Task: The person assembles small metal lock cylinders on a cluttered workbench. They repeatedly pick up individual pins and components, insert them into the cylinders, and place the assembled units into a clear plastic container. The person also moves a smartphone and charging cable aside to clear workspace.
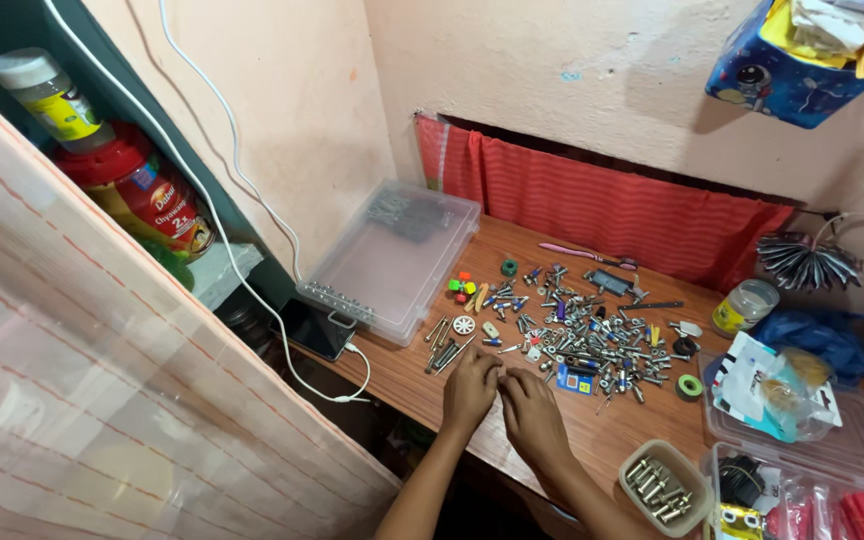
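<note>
My left hand (470,388) and my right hand (532,412) rest side by side at the near part of a wooden table (407,375), fingertips drawn together. Whether they pinch a small part is too small to tell. Just beyond them lies a wide scatter of screws, bolts and nuts (582,335). A few long bolts (444,350) and a small white wheel (464,324) lie left of my left hand. A small tray of bolts (664,488) sits to the right of my right forearm.
A clear plastic organiser box (392,258) lies at the table's left, a black phone (314,328) on a white cable beside it. Clear containers (802,440) with bags crowd the right. A red cloth (602,205) hangs behind. Jars (137,190) stand on a left shelf.
</note>
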